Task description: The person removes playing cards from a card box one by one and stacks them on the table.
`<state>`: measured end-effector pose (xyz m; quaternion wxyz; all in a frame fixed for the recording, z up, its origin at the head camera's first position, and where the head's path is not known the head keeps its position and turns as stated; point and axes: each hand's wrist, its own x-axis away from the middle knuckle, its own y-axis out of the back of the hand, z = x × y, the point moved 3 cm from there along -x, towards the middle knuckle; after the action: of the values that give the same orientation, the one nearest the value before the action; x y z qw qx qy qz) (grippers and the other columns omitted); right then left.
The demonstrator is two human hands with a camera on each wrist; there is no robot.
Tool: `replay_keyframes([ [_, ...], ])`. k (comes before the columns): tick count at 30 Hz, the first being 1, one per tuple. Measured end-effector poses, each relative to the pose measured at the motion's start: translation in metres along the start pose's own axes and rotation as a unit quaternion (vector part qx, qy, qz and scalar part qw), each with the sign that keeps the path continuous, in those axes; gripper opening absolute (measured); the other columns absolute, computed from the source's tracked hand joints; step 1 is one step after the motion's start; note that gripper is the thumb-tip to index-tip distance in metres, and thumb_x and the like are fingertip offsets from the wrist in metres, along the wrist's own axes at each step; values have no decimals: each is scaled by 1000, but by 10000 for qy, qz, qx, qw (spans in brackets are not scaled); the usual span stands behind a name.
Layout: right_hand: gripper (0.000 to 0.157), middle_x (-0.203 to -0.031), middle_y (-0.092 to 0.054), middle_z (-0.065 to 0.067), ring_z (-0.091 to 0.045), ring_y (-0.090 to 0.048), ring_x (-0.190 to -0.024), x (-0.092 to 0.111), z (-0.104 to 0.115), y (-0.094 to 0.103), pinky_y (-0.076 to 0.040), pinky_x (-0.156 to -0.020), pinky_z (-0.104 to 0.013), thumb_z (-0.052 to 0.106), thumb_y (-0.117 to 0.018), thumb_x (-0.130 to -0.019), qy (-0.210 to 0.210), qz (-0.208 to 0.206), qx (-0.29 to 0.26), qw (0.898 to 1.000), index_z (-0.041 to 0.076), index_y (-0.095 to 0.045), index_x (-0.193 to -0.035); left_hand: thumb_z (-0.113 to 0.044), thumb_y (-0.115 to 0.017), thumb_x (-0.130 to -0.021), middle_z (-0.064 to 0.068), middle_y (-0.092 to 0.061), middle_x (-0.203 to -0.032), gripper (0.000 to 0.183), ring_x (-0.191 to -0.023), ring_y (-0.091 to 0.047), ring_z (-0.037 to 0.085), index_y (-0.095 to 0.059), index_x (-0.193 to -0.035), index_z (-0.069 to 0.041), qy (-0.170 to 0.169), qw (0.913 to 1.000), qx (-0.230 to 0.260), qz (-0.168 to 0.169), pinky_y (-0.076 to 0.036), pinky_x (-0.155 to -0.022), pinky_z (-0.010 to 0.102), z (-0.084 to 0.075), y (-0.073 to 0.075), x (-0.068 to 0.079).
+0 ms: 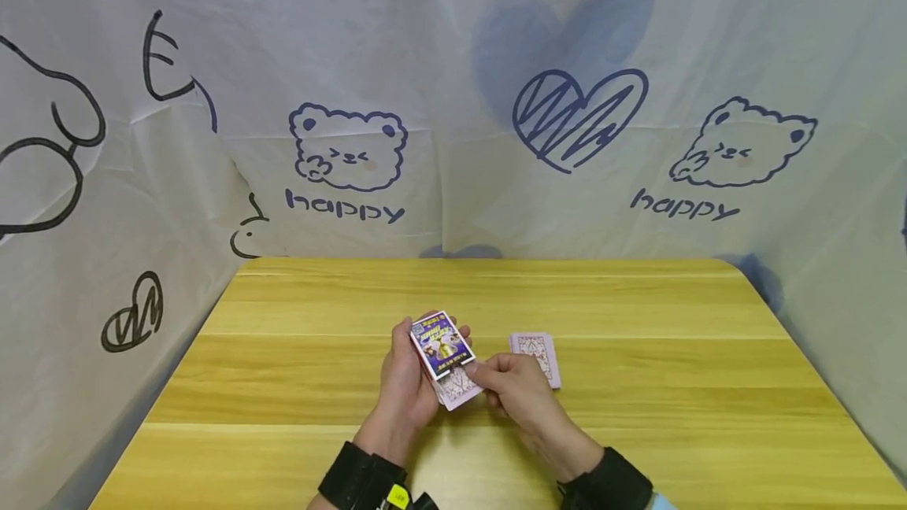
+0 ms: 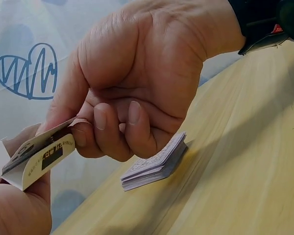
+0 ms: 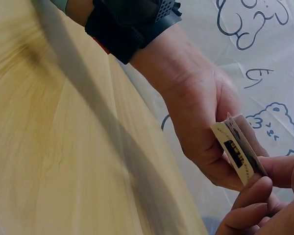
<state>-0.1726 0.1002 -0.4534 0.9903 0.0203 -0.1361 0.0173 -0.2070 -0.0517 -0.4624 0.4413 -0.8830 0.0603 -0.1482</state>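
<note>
My left hand (image 1: 407, 388) grips a small playing-card box (image 1: 441, 341) with a blue and yellow printed face, tilted above the table. Patterned playing cards (image 1: 459, 389) stick out of its near end. The thumb and index finger of my right hand (image 1: 531, 400) pinch at the cards beside the box's end. In the left wrist view, an end flap (image 2: 49, 156) of the box stands out, and the right hand's other fingers are curled. A second stack of playing cards (image 1: 536, 351) lies face down on the table, just beyond the right hand.
The yellow wood-grain table (image 1: 298, 368) stretches out around both hands. White cloth (image 1: 453, 77) with drawn hearts and bears hangs behind it and at both sides. Black bands (image 1: 364, 478) wrap both wrists.
</note>
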Motion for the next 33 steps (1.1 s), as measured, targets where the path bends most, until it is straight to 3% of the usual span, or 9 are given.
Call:
replay_keyframes([
  [6,21,-63,-55,1,-10,-46,-53,1,2,1,-36,-46,-23,15,-75,-79,13,252,105,9996,-4,-65,-83,-47,-25,-104,18,-46,-135,50,-120,-53,35,-36,-139,-13,-29,10000,3,-46,-38,-108,52,-2,2,0],
  [14,21,-55,-52,5,-8,-41,-48,1,4,5,-34,-45,-22,14,-76,-76,178,596,580,9964,-5,-68,-81,-46,-26,-104,19,-46,-136,51,-120,-53,35,-37,-139,-11,36,9999,93,-131,-41,-107,50,-4,3,-2],
  [18,22,-52,-50,4,-8,-40,-46,1,4,7,-33,-43,-21,17,-76,-78,240,821,837,9928,-4,-69,-79,-47,-24,-104,20,-47,-134,53,-117,-55,36,-37,-138,-9,-109,9994,75,-317,-38,-109,52,-6,5,-4],
  [22,22,-53,-50,3,-8,-39,-45,3,6,9,-31,-42,-21,17,-73,-82,412,1018,1001,9889,-5,-69,-81,-49,-23,-104,21,-44,-136,57,-116,-56,35,-32,-142,-8,-234,9984,97,-497,-43,-105,50,-10,8,-5],
  [33,18,-54,-46,3,-9,-35,-47,10,15,15,-29,-45,-21,12,-69,-85,549,1556,1178,9792,-5,-68,-78,-53,-26,-103,21,-40,-142,58,-119,-55,35,-34,-140,-10,-283,9962,402,-716,-42,-106,50,-20,15,-7],
])
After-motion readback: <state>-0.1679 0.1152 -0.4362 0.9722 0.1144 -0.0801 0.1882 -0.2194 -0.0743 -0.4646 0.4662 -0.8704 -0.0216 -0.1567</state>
